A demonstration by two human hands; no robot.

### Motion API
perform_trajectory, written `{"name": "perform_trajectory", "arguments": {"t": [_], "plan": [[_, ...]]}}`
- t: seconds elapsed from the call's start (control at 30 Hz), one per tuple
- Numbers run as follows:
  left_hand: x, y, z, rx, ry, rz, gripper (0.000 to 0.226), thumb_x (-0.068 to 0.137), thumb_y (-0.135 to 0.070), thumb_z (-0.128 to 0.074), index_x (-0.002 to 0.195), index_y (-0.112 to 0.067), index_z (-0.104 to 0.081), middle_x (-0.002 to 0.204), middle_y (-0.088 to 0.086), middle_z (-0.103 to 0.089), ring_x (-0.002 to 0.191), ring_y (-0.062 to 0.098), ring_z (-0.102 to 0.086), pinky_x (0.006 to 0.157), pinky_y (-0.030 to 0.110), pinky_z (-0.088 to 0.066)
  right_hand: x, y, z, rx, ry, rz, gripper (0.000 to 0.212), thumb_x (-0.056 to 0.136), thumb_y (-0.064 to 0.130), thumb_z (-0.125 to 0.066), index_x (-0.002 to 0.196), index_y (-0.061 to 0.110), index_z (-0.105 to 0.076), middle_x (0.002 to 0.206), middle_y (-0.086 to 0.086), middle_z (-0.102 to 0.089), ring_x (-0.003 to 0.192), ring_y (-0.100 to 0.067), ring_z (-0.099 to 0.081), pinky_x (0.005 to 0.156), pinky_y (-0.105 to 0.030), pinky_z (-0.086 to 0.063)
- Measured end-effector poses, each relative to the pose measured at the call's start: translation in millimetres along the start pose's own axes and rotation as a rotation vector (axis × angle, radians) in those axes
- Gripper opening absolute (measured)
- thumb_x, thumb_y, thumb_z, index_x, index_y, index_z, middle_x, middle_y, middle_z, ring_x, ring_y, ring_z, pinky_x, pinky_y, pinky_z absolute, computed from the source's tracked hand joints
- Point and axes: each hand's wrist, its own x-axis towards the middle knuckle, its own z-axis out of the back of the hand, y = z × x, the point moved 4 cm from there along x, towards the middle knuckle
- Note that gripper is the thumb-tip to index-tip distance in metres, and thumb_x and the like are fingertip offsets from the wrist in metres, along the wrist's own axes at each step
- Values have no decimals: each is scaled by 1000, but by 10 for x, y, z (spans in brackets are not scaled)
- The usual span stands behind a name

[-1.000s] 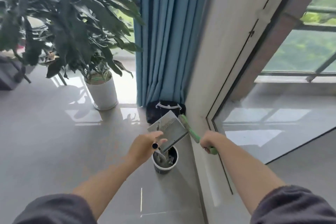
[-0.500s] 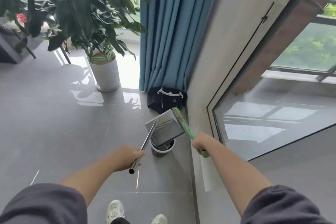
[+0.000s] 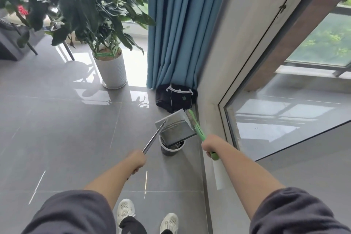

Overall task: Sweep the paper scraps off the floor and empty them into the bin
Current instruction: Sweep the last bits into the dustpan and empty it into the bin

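A grey dustpan (image 3: pixel 175 128) is tipped mouth-down over a small dark bin (image 3: pixel 171 148) with a white rim that stands on the grey floor beside the wall. My left hand (image 3: pixel 135 160) grips the dustpan's long metal handle (image 3: pixel 153 138) at its near end. My right hand (image 3: pixel 209 144) grips the green handle of a brush (image 3: pixel 195 126), whose green bristles lie against the dustpan's right edge. Something pale shows inside the bin under the pan; I cannot tell what it is.
A black bag (image 3: pixel 175 98) lies at the foot of a blue curtain (image 3: pixel 178 30) behind the bin. A white pot (image 3: pixel 112 71) with a large leafy plant stands to the left. A wall and glass window frame (image 3: pixel 228 112) run along the right. My shoes (image 3: pixel 126 212) are below.
The view has pulled back and up, so my feet show. My left hand slid from the dustpan's head down to the far end of its handle. The pan stays tipped over the bin.
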Motion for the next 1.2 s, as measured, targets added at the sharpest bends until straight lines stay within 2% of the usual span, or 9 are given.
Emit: {"name": "perform_trajectory", "arguments": {"t": [0.07,0.17,0.2,0.33,0.5,0.77,0.97,1.1,1.2], "plan": [[-29,73,-20,42,-55,-38,33,98,-12,-35,112,3,-61,68,18,-57,55,28,-56,51,28,-44,-9,19,-30,13,1,-2,19,89,7,-38,84,4,-57,62,-5,-56,63,-21,-57,60,-26,-46],[-98,306,-98,134,-158,-78,31,100,-21,-38,116,-6,-60,114,18,-66,103,34,-64,80,33,-49,-2,-9,-59,55,-6,-31,18,87,6,-38,87,2,-56,64,-7,-58,51,-18,-54,47,-23,-42],[-114,410,-143,162,-198,-94,31,102,-24,-37,118,-8,-57,120,17,-65,110,34,-62,85,34,-47,-4,-20,-63,62,-13,-40,19,86,6,-39,84,3,-57,65,-8,-59,51,-18,-55,46,-23,-41],[-92,675,-324,318,-255,-154,25,104,-27,-32,119,-11,-45,114,14,-68,106,33,-65,79,37,-46,24,-30,-70,49,-41,-53,18,86,8,-40,71,7,-52,66,-6,-61,52,-17,-56,46,-23,-40],[-5,594,-281,398,-240,-173,24,102,-20,-34,120,-12,-47,118,10,-67,109,31,-64,85,37,-48,22,-56,-83,20,-42,-66,16,87,8,-40,78,5,-54,70,-6,-60,56,-17,-55,47,-24,-40],[-64,774,-106,473,-270,-222,24,103,-28,-33,118,-14,-45,114,9,-67,105,30,-65,81,36,-47,80,-107,-103,73,-12,-83,16,87,10,-42,71,8,-46,87,-10,-63,79,-26,-62,80,-33,-53],[-107,565,272,457,-233,-217,27,102,-32,-38,119,-14,-48,120,11,-63,110,33,-61,87,39,-47,27,-101,-22,166,18,-73,22,90,6,-44,68,8,-46,72,-7,-54,75,-25,-55,69,-29,-46],[-180,94,825,519,-239,-272,32,103,-30,-39,125,-10,-51,130,13,-57,118,31,-56,91,36,-45,38,-106,86,430,63,-137,25,92,4,-44,69,13,-43,58,-2,-53,57,-13,-44,49,-20,-42],[-241,-394,1275,653,-237,-330,33,101,-23,-40,124,-5,-56,128,15,-59,115,31,-58,92,35,-47,-37,-78,156,742,162,-272,22,90,1,-39,70,5,-48,38,-5,-49,44,-12,-47,49,-20,-43]]}}
